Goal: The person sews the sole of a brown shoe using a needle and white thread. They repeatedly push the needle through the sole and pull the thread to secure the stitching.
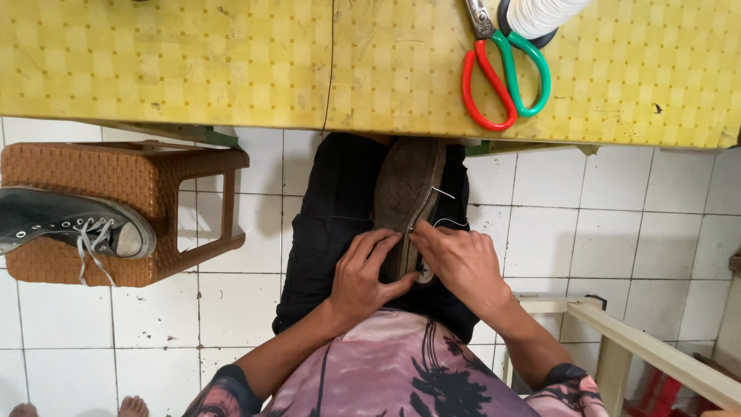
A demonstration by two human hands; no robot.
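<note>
At the centre of the frame your left hand curls around the heel end of the upturned shoe resting on your lap, fingers and thumb gripping it. Your right hand pinches at the sole's edge, where a thin needle and thread stick out. At left, a black sneaker lies on a brown stool. Farther up, red-and-green scissors lie on the yellow table.

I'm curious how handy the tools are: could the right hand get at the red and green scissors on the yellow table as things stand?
Probably yes, but not at once. The right hand is busy at the shoe on the lap. The scissors lie uncovered near the table edge, on that side, with nothing between.
</note>
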